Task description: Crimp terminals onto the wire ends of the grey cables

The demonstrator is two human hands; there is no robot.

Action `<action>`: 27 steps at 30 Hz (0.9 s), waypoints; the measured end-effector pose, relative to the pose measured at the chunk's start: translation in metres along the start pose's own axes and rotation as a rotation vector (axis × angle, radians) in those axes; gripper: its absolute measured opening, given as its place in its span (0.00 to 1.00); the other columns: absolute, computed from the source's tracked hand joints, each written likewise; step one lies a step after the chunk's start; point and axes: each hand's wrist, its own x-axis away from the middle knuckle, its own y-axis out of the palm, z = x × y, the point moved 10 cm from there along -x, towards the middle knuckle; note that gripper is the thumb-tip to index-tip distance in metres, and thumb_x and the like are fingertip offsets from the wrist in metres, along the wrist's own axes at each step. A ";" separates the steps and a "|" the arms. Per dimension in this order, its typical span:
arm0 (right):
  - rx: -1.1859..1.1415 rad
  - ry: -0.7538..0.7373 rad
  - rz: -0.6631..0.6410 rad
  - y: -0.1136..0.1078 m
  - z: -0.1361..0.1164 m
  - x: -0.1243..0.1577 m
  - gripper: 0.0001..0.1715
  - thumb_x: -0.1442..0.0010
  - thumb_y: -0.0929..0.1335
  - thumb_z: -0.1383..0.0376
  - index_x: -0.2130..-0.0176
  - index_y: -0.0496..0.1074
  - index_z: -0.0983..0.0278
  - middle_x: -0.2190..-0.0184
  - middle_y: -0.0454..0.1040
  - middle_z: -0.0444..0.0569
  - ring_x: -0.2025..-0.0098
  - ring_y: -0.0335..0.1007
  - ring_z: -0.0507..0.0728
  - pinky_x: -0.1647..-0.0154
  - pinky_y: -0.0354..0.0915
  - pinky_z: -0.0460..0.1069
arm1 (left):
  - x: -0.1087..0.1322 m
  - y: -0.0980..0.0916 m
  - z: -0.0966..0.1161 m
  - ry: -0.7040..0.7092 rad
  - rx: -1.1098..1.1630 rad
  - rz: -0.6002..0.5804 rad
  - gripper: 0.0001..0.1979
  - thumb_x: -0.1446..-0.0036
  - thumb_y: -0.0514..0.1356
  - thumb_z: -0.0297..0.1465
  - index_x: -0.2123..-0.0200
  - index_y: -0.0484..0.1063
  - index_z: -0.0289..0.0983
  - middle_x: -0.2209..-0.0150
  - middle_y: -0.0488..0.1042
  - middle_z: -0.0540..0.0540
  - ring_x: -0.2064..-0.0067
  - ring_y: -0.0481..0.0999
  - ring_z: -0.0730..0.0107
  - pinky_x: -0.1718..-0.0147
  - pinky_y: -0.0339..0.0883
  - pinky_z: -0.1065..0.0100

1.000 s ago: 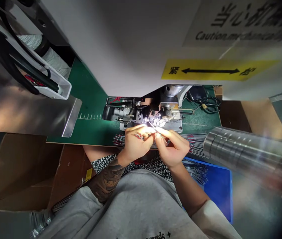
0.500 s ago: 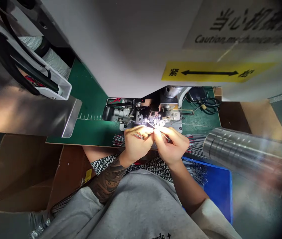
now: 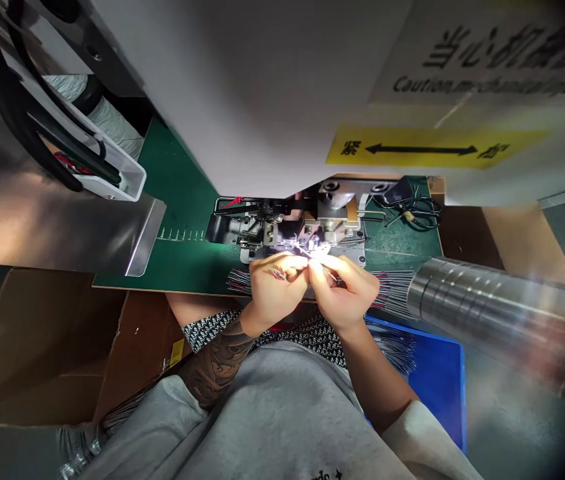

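Note:
Both hands meet at the lit working point of a crimping machine. My left hand is closed in a pinch on a thin grey cable, whose split wire ends show beside the fingers. My right hand pinches at the same spot, its thumb and forefinger touching the left fingertips. A thin wire tip points from the fingers into the machine's bright tooling; glare blurs its end. Under and beside the hands lie bundled grey cables with red and black ends.
A green tabletop carries the machine. Its white housing hangs over the hands. A steel plate juts in at left, a shiny metal cylinder at right. Below are a blue bin and a cardboard box.
The machine's metal press block above the tooling has come down, showing its bolts below the housing. Both hands stay almost in the same place, still pinching the cable.

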 end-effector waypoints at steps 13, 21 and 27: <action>0.032 -0.121 -0.077 0.003 -0.002 0.014 0.20 0.41 0.75 0.74 0.50 0.83 0.57 0.75 0.71 0.41 0.75 0.65 0.50 0.71 0.65 0.49 | 0.003 -0.009 0.002 0.074 0.086 -0.015 0.06 0.43 0.64 0.24 0.71 0.72 0.37 0.78 0.69 0.54 0.76 0.66 0.78 0.72 0.65 0.70; 0.010 -0.100 -0.074 0.003 -0.001 0.011 0.16 0.40 0.74 0.73 0.52 0.82 0.60 0.76 0.70 0.42 0.77 0.61 0.50 0.74 0.62 0.49 | 0.003 -0.005 -0.003 0.032 0.062 -0.060 0.10 0.44 0.65 0.23 0.75 0.68 0.37 0.78 0.68 0.53 0.75 0.68 0.76 0.71 0.66 0.67; -0.054 -0.069 -0.095 0.007 0.002 0.009 0.16 0.40 0.75 0.75 0.53 0.80 0.60 0.76 0.67 0.39 0.77 0.59 0.48 0.75 0.59 0.47 | 0.000 -0.003 -0.004 -0.003 0.099 -0.085 0.16 0.43 0.65 0.25 0.79 0.62 0.36 0.81 0.63 0.55 0.77 0.61 0.79 0.73 0.61 0.69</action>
